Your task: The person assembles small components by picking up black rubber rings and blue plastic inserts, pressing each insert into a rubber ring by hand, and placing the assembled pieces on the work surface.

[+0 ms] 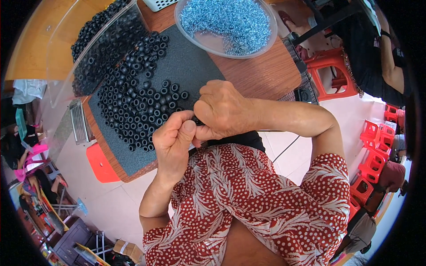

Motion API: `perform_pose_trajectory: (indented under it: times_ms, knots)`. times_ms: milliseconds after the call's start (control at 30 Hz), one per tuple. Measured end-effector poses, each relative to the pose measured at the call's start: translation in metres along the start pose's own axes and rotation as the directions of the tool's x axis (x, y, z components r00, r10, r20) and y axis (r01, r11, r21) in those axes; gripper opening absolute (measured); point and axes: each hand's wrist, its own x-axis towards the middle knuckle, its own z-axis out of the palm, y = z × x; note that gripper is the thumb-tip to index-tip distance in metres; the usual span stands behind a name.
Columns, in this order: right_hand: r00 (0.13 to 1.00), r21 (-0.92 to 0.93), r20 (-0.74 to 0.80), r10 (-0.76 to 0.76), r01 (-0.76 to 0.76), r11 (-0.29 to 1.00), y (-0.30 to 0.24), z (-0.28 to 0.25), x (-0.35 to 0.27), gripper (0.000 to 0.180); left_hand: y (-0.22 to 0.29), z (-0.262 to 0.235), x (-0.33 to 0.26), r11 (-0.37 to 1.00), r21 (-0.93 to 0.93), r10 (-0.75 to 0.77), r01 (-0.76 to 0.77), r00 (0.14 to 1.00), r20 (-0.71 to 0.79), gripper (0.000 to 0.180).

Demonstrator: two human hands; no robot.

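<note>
My left hand (172,144) and my right hand (226,108) meet over the near right side of a dark grey mat (191,53). Both are closed, with thumbs and fingers pressed together. A sliver of something black shows between them, but the fingers hide most of it and I cannot make it out. Just beyond and left of my hands, many small black ring-shaped pieces (140,104) with round holes lie heaped on the mat. More of them fill a clear plastic bin (113,31) at the far left.
The mat lies on a wood-grain table (259,73). A round clear tub (273,37) at the far side holds small light blue translucent pieces (226,20). Red stools (330,71) stand on the tiled floor to the right, where another person (372,57) is near. A red seat (101,163) sticks out at left.
</note>
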Motion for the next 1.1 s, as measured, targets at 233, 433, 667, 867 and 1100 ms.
perform_pose_trajectory:
  times_ms: [233,433,667,867,1100]
  knots:
    - [0.996,-0.013,0.071,-0.051,0.052,0.999,0.003,-0.003,0.002,0.028,0.005,0.000,0.008,0.995,-0.019,-0.098,0.098,0.995,0.035,0.018]
    - [0.998,-0.090,0.062,-0.019,0.025,0.996,0.002,-0.005,0.003,0.031,0.003,-0.006,0.008,0.972,-0.194,-0.141,0.136,0.990,-0.012,0.020]
    - [0.987,-0.156,0.157,-0.014,0.039,0.987,-0.003,-0.006,0.005,0.023,0.004,-0.005,0.009,0.995,0.088,-0.028,0.035,0.996,-0.081,0.018]
    - [0.963,-0.261,0.270,0.006,0.067,0.963,-0.012,-0.016,0.012,0.021,0.005,-0.009,0.014,0.876,0.445,0.208,-0.184,0.978,-0.005,0.014]
    - [0.977,-0.086,0.213,-0.005,0.024,0.996,-0.014,-0.019,0.010,0.021,0.011,-0.004,0.011,0.970,0.243,0.028,-0.033,0.999,0.023,0.019]
